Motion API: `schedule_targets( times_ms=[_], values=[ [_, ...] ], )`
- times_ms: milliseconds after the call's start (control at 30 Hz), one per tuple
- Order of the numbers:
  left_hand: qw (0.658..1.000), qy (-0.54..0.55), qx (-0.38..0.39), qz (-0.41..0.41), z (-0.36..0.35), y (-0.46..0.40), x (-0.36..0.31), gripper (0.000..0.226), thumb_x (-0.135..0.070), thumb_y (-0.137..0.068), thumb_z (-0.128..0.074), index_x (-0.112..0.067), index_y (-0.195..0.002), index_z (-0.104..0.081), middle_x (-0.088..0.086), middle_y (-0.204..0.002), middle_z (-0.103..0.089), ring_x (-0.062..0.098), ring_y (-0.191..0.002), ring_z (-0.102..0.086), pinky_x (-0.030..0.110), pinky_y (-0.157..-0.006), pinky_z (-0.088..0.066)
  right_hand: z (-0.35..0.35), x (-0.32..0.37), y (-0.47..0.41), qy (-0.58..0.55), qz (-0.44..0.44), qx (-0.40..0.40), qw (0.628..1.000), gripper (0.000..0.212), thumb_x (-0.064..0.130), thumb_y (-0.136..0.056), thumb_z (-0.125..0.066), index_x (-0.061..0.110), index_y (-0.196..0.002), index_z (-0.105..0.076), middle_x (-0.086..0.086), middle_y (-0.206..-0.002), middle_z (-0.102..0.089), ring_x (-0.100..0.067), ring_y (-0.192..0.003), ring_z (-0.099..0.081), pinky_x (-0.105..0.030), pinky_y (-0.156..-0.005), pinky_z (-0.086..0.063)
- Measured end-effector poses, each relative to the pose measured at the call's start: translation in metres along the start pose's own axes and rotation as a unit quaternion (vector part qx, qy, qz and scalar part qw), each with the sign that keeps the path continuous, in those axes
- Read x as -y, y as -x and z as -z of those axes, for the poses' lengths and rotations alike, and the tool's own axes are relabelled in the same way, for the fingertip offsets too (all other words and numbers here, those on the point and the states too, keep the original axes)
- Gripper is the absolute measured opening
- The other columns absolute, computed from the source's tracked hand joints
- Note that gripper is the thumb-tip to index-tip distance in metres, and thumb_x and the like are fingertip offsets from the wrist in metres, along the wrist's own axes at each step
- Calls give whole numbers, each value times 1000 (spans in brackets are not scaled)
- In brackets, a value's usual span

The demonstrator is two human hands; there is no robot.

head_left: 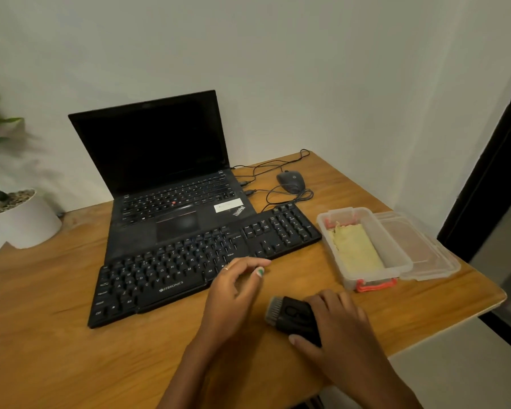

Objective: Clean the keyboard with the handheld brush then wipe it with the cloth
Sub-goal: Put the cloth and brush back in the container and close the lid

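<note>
Keyboard (189, 261) lies flat on wooden table (56, 335), before an open laptop (165, 184). Left hand (233, 293) hovers by its near edge, fingers loosely curled, holding nothing. Right hand (337, 326) grips black handheld brush (289, 315), bristles pointing left. Yellow cloth (356, 249) sits in clear container (396, 261), right of keyboard.
</note>
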State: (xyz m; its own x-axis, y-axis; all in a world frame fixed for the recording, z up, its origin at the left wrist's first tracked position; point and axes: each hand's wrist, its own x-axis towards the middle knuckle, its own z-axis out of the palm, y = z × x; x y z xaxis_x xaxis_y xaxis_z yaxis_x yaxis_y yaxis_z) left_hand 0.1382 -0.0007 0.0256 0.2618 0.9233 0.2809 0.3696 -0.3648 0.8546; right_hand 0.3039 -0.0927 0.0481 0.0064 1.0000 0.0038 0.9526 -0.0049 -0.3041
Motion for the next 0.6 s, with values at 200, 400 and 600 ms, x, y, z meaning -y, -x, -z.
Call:
schedule_targets(
  times_ms=[200, 400, 600],
  values=[
    [993, 78, -72, 50, 3, 33, 11, 30, -44, -92, -42, -32, -107, -65, -23, -105, -63, -2, -101, -58, 17, -84, -44, -8, 12, -6, -254, -69, -48, 963, 50, 45, -73, -74, 37, -100, -33, 19, -96, -53, 1, -88, -53, -12, -67, -44],
    [989, 108, -67, 76, 5, 32, 13, 37, -50, -90, -34, -36, -107, -63, -20, -101, -66, 0, -97, -61, 25, -85, -48, -23, 35, -32, -589, -92, -73, 800, 63, 34, -63, -81, 25, -115, -47, -4, -93, -68, -18, -79, -70, -30, -65, -58],
    [996, 56, 0, 67, 5, 34, 4, 38, -63, -93, -31, -49, -127, -44, -29, -113, -60, -17, -102, -53, 6, -79, -42, -37, 46, -45, -569, -75, -127, 809, 62, 39, -67, -77, 29, -115, -38, 2, -99, -62, -9, -87, -67, -28, -70, -58]
  ],
)
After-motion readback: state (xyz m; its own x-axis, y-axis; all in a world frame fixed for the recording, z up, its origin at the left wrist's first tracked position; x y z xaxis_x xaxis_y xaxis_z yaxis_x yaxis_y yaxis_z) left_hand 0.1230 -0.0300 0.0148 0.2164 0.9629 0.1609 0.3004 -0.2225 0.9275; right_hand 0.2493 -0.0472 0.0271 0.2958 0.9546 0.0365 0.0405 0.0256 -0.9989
